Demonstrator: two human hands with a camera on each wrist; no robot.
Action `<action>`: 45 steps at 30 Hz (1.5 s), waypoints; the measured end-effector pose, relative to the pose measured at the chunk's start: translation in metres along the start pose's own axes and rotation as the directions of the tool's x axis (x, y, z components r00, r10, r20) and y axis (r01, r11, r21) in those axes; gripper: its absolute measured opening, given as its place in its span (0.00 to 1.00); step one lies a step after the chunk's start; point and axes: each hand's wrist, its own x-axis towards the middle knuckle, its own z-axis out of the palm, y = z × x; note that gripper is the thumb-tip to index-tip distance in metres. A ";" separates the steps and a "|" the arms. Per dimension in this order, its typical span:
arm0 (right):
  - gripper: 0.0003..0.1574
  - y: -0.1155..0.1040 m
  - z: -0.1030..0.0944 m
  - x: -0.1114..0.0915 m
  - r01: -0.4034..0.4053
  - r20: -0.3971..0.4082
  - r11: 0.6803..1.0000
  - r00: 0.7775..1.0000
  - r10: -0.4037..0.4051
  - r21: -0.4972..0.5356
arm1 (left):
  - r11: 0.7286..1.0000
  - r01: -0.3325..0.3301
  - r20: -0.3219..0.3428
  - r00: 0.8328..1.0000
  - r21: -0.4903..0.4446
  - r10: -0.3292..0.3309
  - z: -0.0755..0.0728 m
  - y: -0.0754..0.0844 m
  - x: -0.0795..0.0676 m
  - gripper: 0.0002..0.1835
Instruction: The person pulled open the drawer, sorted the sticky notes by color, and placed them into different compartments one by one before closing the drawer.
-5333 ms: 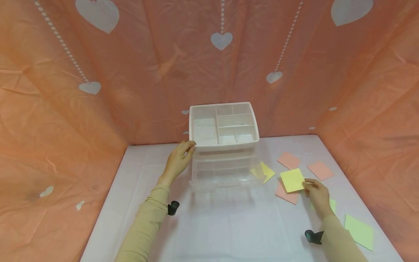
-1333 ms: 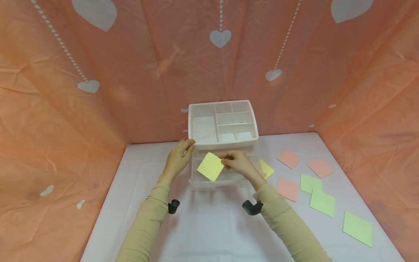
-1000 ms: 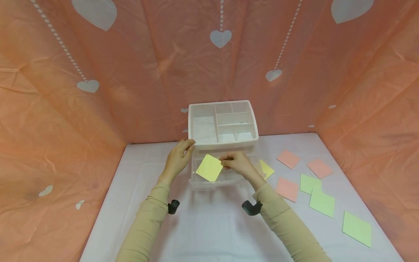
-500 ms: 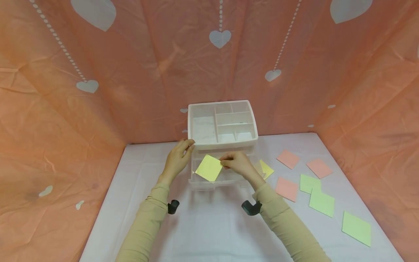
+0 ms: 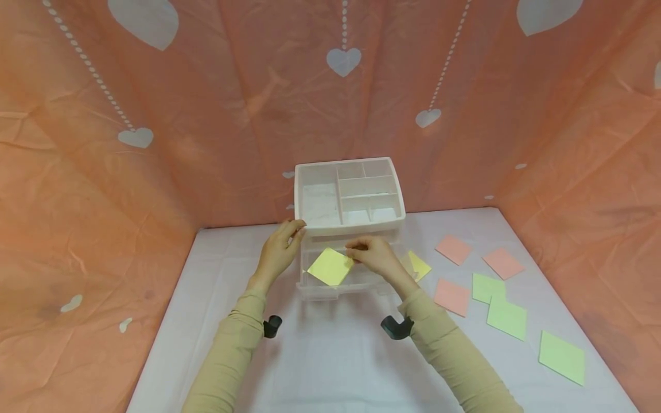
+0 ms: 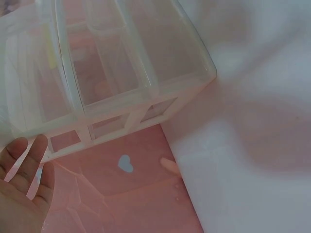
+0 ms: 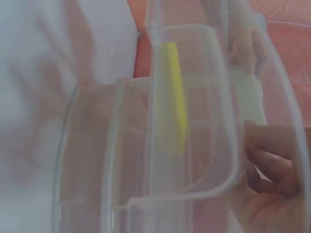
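A small clear drawer organiser with a white compartment tray [image 5: 348,226] on top stands at the back of the table, its upper drawer [image 5: 317,289] pulled out. The fingertips of my left hand [image 5: 279,249] rest at the tray's front left corner; in the left wrist view, the fingers extend against the organiser's side. My right hand [image 5: 377,258] is over the drawer, fingers slightly bent. Just below its fingertips, a yellow sticky note pad [image 5: 330,267] lies at the drawer's left. The right wrist view shows the yellow pad [image 7: 176,92] edge-on through clear plastic, apart from the fingers.
Another yellow pad [image 5: 419,265] lies right of the drawer, partly hidden behind it. Several pink pads [image 5: 452,296] and green pads [image 5: 562,357] are spread over the table's right side. An orange curtain with white hearts [image 5: 343,62] encloses the back and sides.
My right hand has brought the yellow pad from the table's right to the drawer and let it go; the pad has tilted flatter. The left hand has stayed at the tray corner.
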 end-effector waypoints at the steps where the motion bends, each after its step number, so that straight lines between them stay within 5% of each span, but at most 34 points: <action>1: 0.17 -0.001 -0.001 -0.001 0.010 -0.004 1.000 1.000 -0.010 -0.001 | 1.000 0.000 -0.001 1.000 -0.001 0.000 0.000 0.000 0.000 0.13; 11: 0.16 -0.012 -0.024 -0.016 0.070 -0.077 0.997 0.995 -0.067 0.034 | 1.000 -0.007 -0.012 1.000 -0.013 0.006 0.000 0.000 0.000 0.13; 18: 0.17 -0.013 -0.051 -0.029 0.109 -0.159 0.983 0.984 -0.085 0.148 | 1.000 -0.006 -0.009 1.000 -0.012 0.006 0.001 0.002 0.000 0.13; 29: 0.22 0.022 -0.093 -0.029 0.131 -0.395 0.968 0.918 -0.037 0.213 | 1.000 0.015 0.003 1.000 -0.012 -0.015 0.000 0.000 -0.001 0.14; 35: 0.20 0.056 -0.100 -0.022 0.000 -0.473 0.978 0.875 0.102 0.211 | 1.000 0.016 0.006 1.000 -0.015 -0.016 -0.001 0.001 -0.001 0.14; 45: 0.27 0.119 -0.093 -0.014 -0.223 -0.367 0.970 0.898 0.244 0.100 | 1.000 0.018 0.003 1.000 -0.019 -0.018 -0.001 0.001 -0.002 0.14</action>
